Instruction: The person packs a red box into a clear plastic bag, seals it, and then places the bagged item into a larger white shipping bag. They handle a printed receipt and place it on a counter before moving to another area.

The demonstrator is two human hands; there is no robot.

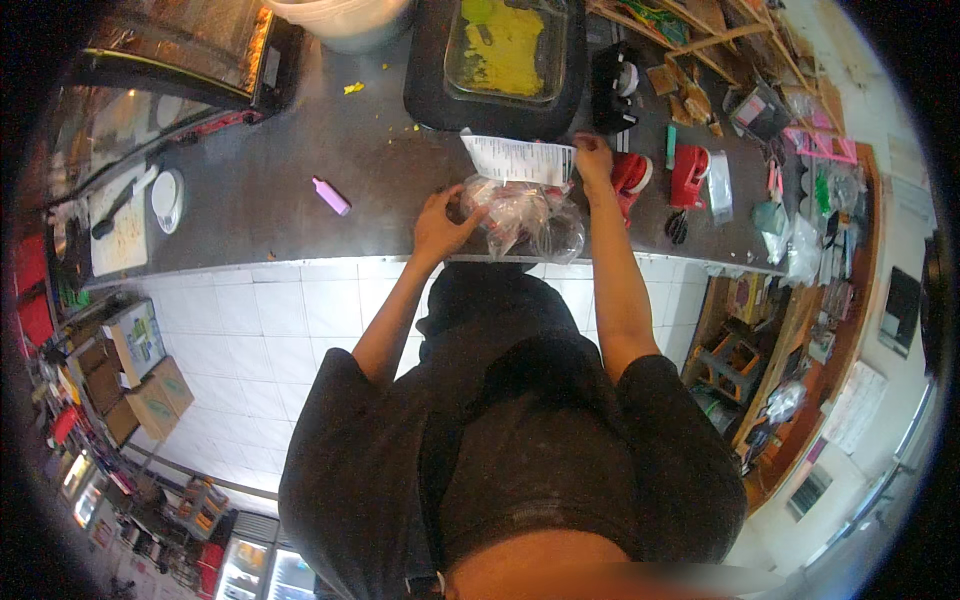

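A clear plastic bag (517, 214) with something reddish inside lies at the counter's front edge, before my body. Against its left side rests my left hand (442, 229), thumb and fingers spread apart; whether it grips the plastic is not plain. My right hand (595, 159) pinches the right end of a white printed paper slip (521, 159), which stretches over the top of the bag. Just right of that hand sits a red tape dispenser (630, 176).
Behind the slip, a glass dish (506, 52) of yellow food stands on a black tray (427, 105). A purple marker (331, 196) lies to the left, beyond it a knife (124, 202) on a white cutting board (120, 251). Another red dispenser (688, 176) is at right.
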